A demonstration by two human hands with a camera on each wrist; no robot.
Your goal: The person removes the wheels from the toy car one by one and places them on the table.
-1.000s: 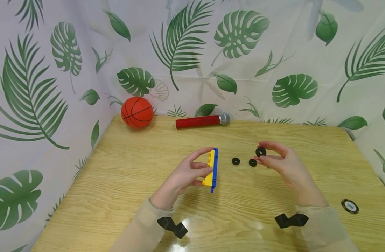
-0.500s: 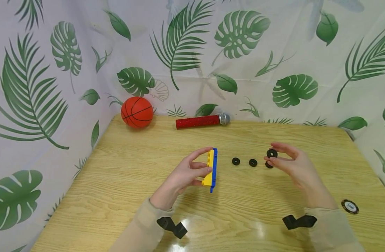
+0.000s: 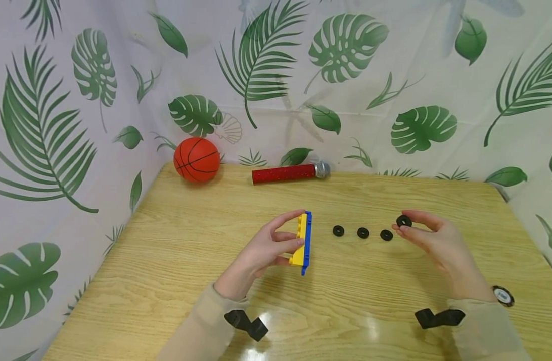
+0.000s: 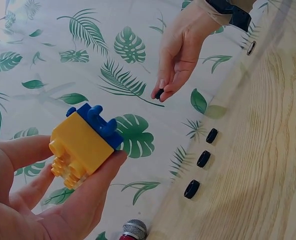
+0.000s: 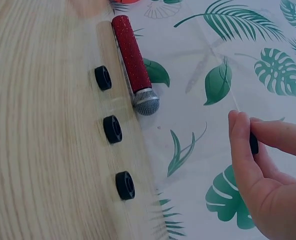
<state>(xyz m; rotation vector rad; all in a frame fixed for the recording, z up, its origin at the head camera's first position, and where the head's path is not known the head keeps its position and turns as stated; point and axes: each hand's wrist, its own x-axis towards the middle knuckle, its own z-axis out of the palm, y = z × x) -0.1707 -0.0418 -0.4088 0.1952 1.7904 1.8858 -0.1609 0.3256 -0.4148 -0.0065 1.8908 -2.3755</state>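
Observation:
My left hand grips a yellow-and-blue toy brick piece between thumb and fingers, its blue side facing right in the head view. Blue clips stick out of that side, and studs show on the yellow one. A small black toy tire is pinched between the thumb and fingertips of my right hand, raised above the table. Three more black tires lie flat in a row between the hands: a left one, a middle one and a right one, closest to the right hand.
A red microphone with a silver head lies along the table's back edge. To its left sits an orange-red toy basketball. A black-and-white round chip rests near my right wrist. Leaf-printed cloth hangs behind the wooden table.
My right hand has moved rightward with a tire pinched in it. A third tire now lies on the table at the right end of the row. The left hand stays put with the brick piece.

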